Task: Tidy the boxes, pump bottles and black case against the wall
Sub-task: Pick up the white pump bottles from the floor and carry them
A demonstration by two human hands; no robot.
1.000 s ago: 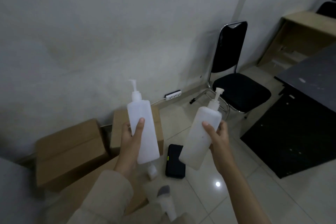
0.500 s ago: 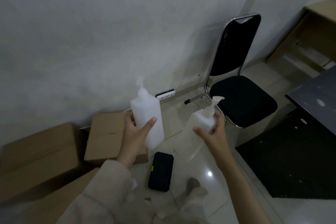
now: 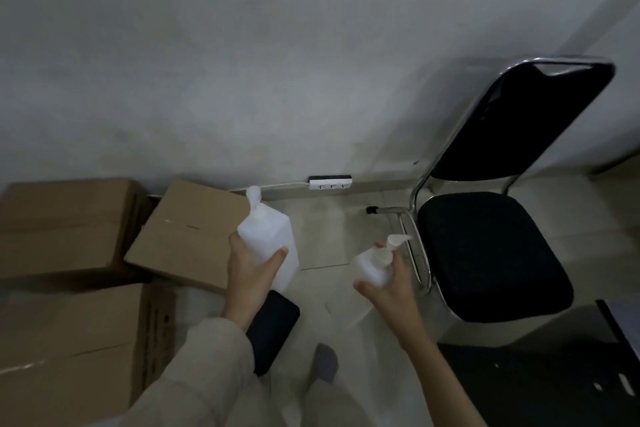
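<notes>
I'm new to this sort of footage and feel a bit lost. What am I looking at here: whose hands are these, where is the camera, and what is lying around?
There is no machine here. A person wears a wide-angle camera on the head, so you look forward and down along their own arms. The left hand grips a square white pump bottle. The right hand holds a second pump bottle, which is blurred by motion. Both bottles are up in the air above the tiled floor. On the floor lies a flat black case, partly hidden by the left arm. To the left are three cardboard boxes, the far ones by the wall. A white power strip sits at the foot of the wall, and a black chair stands to the right.
</notes>
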